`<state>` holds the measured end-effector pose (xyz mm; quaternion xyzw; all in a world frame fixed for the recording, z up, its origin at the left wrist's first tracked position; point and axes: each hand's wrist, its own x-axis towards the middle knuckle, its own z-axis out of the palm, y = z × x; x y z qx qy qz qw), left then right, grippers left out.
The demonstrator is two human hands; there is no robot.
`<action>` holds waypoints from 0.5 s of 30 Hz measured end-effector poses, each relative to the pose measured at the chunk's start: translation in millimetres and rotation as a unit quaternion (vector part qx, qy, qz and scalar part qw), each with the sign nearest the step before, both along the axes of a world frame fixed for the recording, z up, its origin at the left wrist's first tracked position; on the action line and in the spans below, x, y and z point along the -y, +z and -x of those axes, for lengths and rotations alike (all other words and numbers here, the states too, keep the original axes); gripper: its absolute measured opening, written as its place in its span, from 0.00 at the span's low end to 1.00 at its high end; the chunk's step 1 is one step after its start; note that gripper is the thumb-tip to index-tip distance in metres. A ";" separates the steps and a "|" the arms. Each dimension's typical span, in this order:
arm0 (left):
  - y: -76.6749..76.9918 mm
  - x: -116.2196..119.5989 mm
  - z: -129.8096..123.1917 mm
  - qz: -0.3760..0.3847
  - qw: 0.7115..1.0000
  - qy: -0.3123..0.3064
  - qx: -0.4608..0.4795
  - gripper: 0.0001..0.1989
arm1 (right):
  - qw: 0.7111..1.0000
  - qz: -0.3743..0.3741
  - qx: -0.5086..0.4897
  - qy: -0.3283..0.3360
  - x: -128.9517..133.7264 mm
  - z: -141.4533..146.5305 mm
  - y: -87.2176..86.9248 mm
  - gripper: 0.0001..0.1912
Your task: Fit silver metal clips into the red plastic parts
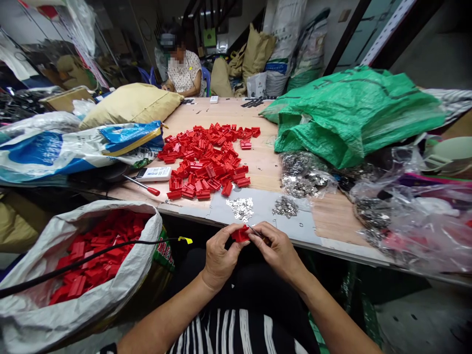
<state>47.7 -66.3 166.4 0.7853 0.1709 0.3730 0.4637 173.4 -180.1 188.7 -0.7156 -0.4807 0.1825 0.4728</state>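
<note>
In front of my lap, at the table's near edge, my left hand pinches a small red plastic part between thumb and fingers. My right hand is closed round a thin-shafted tool with a dark handle, which looks like a small screwdriver. Its tip meets the red part; the exact contact is too small to make out. Just beyond lie a pile of shiny small metal pieces and a darker pile of metal pieces. Many more red parts are heaped farther back on the table.
At my left stands an open white sack of red parts, crossed by a black cable. A red-handled tool lies near a white box. Plastic bags of metal pieces and a green sack occupy the right. Another person sits opposite.
</note>
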 end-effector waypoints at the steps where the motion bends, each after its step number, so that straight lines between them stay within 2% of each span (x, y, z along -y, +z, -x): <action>1: -0.7 -0.2 0.4 0.002 1.000 0.002 0.000 0.15 | 1.000 0.005 -0.022 0.013 0.8 -1.4 1.1 0.13; 4: -1.9 -0.7 1.7 0.007 1.000 0.001 -0.008 0.15 | 0.995 0.012 -0.093 0.020 4.6 -8.2 3.8 0.14; 7: -2.2 -1.0 2.3 0.003 1.000 -0.001 -0.010 0.14 | 0.990 0.007 -0.132 -0.039 6.9 -14.2 1.9 0.15; 9: -2.0 -0.9 2.3 -0.002 1.000 -0.001 -0.007 0.14 | 0.989 0.008 -0.135 -0.054 6.3 -15.3 -1.8 0.14; 15: 0.4 0.4 3.1 -0.019 1.000 -0.019 0.002 0.15 | 0.988 0.025 -0.154 -0.023 -0.2 -11.6 -12.9 0.14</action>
